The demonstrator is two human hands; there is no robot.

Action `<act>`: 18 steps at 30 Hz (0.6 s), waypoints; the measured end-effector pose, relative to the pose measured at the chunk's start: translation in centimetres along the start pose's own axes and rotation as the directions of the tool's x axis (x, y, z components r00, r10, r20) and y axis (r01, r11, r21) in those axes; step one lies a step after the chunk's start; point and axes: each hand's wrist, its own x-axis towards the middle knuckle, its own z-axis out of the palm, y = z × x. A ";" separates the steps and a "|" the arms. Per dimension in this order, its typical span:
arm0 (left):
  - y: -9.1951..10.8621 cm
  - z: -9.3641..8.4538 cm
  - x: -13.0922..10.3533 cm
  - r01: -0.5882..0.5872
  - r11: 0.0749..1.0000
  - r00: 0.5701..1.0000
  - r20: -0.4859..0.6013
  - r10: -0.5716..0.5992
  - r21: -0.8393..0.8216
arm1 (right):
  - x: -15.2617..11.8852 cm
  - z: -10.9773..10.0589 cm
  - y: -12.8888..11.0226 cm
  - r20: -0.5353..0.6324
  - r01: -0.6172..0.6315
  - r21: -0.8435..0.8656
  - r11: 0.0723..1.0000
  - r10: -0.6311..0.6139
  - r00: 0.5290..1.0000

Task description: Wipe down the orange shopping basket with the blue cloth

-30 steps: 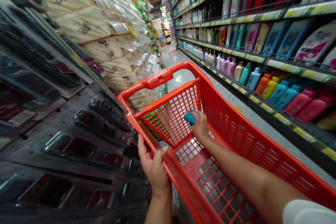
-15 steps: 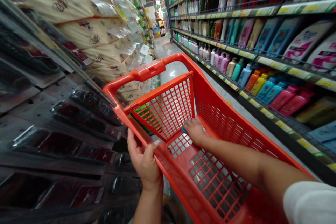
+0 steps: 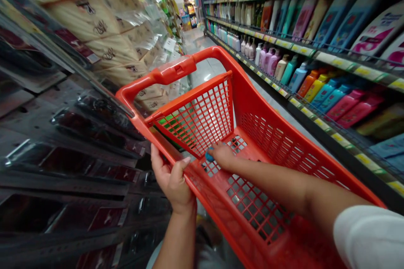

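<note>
A red plastic shopping cart (image 3: 261, 111) with grid walls stands in the aisle, its handle at the far end. My left hand (image 3: 175, 180) is wrapped round the cart's left rim, thumb on top. My right hand (image 3: 221, 155) reaches down inside the basket, closed on a small blue cloth (image 3: 209, 154). The cloth rests against the cart floor near the base of the hinged grid panel (image 3: 202, 113). Most of the cloth is hidden beneath my fingers.
Shelves of coloured bottles (image 3: 331, 92) run along the right. Packaged goods (image 3: 104, 54) are stacked high at the left, with dark wrapped items (image 3: 72, 168) close beside the cart's left rim. The aisle floor (image 3: 202, 42) stretches ahead.
My right hand has moved left across the cart floor with the blue cloth. My left hand keeps its hold on the rim. The view has tilted slightly downward.
</note>
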 end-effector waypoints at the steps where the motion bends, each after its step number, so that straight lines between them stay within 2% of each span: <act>1: 0.0 0.1 0.0 0.003 1.000 1.000 -0.004 -0.003 -0.010 | 0.1 0.0 0.4 -0.014 -0.048 -0.012 0.999 0.048 0.999; 3: 0.0 0.2 0.0 -0.007 1.000 1.000 -0.004 0.007 -0.021 | 0.4 0.2 0.2 -0.018 -0.073 -0.021 0.997 0.073 0.997; 8: -0.2 0.3 0.2 -0.044 0.999 0.999 0.015 0.044 0.001 | 1.0 1.2 -2.0 0.044 0.176 0.016 0.984 -0.177 0.983; 12: -0.5 0.2 0.3 -0.079 0.997 0.997 0.022 0.079 0.016 | 0.5 0.7 -1.5 0.061 0.220 -0.016 0.975 -0.219 0.974; 15: -0.6 0.4 0.3 -0.095 0.995 0.995 0.016 0.094 0.023 | -2.1 -0.2 -1.3 0.190 0.241 -0.061 0.969 -0.226 0.955; 18: -0.5 0.6 0.3 -0.089 0.996 0.996 -0.002 0.089 -0.029 | -7.0 -0.9 -2.1 0.397 0.247 -0.103 0.963 -0.188 0.898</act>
